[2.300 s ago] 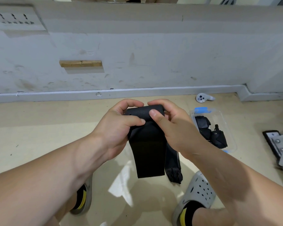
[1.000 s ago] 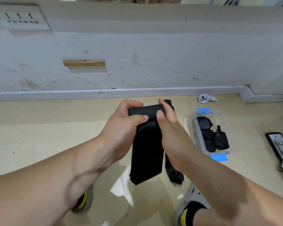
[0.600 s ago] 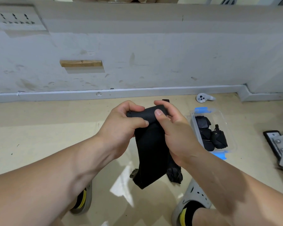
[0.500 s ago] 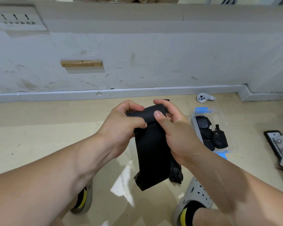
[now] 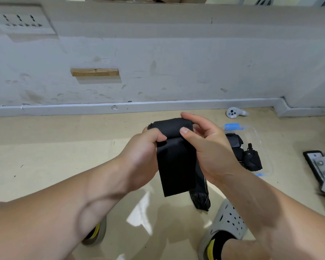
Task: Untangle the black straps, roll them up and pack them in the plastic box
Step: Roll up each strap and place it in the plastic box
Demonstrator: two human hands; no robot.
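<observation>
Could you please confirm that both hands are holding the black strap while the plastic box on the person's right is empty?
Not quite. The head view shows the box is not empty: rolled straps already lie in it. The rest holds: the left hand and right hand both hold the strap, and the box is on the person's right.

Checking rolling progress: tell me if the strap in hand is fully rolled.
Partly rolled. The black strap has a roll on top, held by left hand and right hand; a flat tail hangs below.
</observation>
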